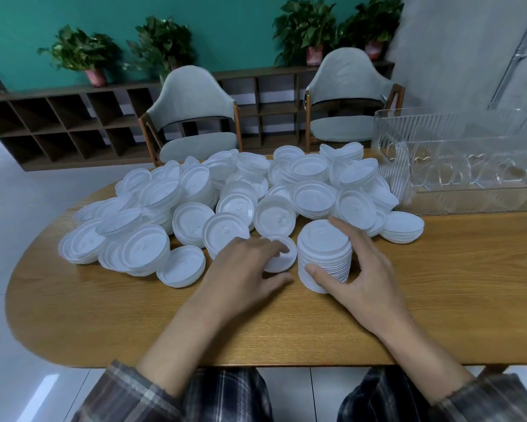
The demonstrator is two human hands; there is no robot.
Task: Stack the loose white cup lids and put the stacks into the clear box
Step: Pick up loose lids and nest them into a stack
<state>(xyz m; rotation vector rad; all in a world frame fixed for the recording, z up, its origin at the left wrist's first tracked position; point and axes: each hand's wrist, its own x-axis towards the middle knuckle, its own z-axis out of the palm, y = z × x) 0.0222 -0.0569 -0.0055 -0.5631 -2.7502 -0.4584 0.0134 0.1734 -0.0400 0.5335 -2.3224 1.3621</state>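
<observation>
Lid stack (323, 243) gripped by right hand (368, 275) fingers, left hand (244, 266) fingers curled over loose lid (282, 261).

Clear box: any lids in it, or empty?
Empty in the part that shows: nothing white behind the walls of the clear box. Its right end runs out of frame.

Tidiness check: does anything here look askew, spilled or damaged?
Nothing stands out. The loose lids lie in a jumbled heap, the stack held by the right hand stands upright, and the clear box sits upright.
</observation>
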